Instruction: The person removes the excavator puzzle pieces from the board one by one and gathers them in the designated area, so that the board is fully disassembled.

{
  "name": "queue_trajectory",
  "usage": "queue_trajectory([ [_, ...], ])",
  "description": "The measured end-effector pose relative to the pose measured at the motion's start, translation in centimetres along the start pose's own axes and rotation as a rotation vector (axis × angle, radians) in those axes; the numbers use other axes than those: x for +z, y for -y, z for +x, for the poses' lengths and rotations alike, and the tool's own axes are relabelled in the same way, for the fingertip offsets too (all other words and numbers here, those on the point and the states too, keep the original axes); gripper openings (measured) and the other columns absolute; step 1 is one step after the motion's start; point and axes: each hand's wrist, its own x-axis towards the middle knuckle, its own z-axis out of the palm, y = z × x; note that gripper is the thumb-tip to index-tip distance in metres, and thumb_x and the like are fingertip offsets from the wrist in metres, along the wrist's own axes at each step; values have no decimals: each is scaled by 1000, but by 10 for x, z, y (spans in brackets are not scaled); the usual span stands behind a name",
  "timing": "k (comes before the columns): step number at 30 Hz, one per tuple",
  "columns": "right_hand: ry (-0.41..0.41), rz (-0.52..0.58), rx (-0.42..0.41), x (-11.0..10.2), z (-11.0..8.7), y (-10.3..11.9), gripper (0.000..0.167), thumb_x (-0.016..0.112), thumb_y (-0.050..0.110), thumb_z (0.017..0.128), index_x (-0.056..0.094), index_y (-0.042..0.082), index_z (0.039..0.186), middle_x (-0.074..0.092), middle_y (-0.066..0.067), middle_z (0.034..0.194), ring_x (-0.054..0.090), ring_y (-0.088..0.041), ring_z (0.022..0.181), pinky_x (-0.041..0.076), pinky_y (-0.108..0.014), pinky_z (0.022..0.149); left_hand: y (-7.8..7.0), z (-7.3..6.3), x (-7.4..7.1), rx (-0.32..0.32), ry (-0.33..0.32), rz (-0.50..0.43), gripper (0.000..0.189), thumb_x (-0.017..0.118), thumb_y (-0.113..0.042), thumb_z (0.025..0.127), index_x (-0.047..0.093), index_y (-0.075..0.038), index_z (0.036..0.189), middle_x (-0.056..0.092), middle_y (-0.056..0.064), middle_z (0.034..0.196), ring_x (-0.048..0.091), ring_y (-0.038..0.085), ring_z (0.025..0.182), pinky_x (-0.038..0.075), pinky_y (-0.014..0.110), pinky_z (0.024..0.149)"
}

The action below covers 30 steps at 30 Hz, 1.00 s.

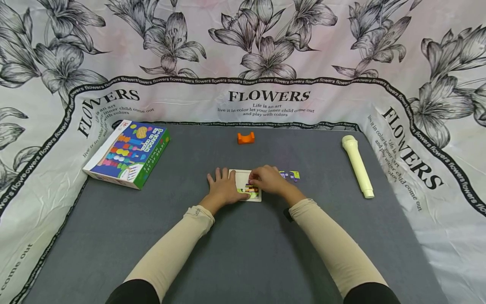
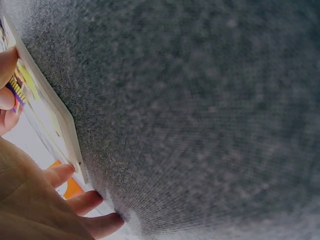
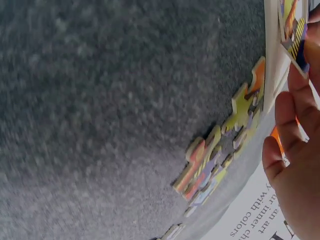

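A small white-framed puzzle board lies on the grey table, with colourful pieces in its near part. Spread over its left side is my left hand, its thumb at the near edge and its fingers straight. My right hand pinches a puzzle piece with yellow and dark stripes over the board's right side. In the left wrist view that piece shows between the fingertips. Loose puzzle pieces lie just right of the board, partly hidden by the right hand; the right wrist view shows several pieces.
An orange curved block sits beyond the board. At the left stands a colourful game box. A pale yellow flashlight-shaped stick lies at the right. Flower-printed cloth borders the table's back and sides.
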Motion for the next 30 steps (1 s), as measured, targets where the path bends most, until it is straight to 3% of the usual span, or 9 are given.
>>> queue_trajectory([
  [9,34,88,-3,-4,-1,-1,12,63,21,94,71,12,91,67,4,79,54,-13,72,33,-35,71,0,1,0,-6,7,3,100,64,-70,77,31,-9,149,25,18,152,11,43,145,8,67,111],
  [16,24,95,-82,-3,-2,-3,10,64,19,93,71,12,93,67,4,81,53,-14,77,33,-35,71,0,0,-1,-8,5,-1,100,65,-70,76,34,-9,148,27,18,151,12,43,145,9,67,111],
  [20,38,124,-50,-2,-3,-5,11,62,19,95,70,11,92,65,3,78,52,-13,72,31,-33,69,0,-1,-1,-7,-1,-5,99,66,-69,76,34,-8,147,28,19,150,13,43,144,9,67,111],
  [24,51,102,-14,-1,-1,-4,13,59,21,96,68,12,91,63,4,76,52,-12,70,33,-33,69,-1,-1,-1,-5,-6,-2,98,66,-69,77,34,-8,147,28,19,150,13,43,144,10,67,111],
  [30,73,57,-34,-5,1,2,10,62,21,95,69,15,93,65,4,82,53,-17,78,34,-36,72,-1,-1,-1,-4,-3,-6,97,66,-68,77,35,-8,147,28,19,150,13,43,144,9,67,111],
])
